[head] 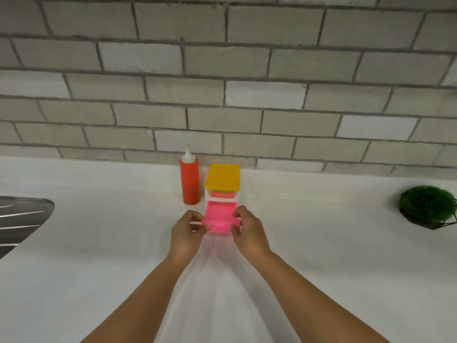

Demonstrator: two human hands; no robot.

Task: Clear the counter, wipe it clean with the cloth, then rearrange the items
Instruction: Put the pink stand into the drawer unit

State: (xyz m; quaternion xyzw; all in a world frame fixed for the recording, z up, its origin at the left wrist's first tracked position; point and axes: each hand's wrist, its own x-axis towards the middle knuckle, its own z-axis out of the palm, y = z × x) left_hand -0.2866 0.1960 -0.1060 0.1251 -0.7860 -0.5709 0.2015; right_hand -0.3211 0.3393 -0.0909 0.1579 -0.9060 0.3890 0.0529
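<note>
white counter (99,243) | left hand (186,233), right hand (249,231) grip pink drawer (220,214)

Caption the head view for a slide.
At a white counter, the left hand and right hand grip the pink drawer of a yellow-topped mini organiser beside a red squeeze bottle.

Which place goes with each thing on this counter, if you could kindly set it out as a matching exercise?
Things:
1 red squeeze bottle
2 pink drawer
3 potted plant
4 steel drainboard

Places:
A far right of the counter
B far left edge
C gripped by the left hand and right hand
D at the back, left of the yellow-topped drawer unit

Pairs: 1-D, 2-C, 3-A, 4-B.
</note>
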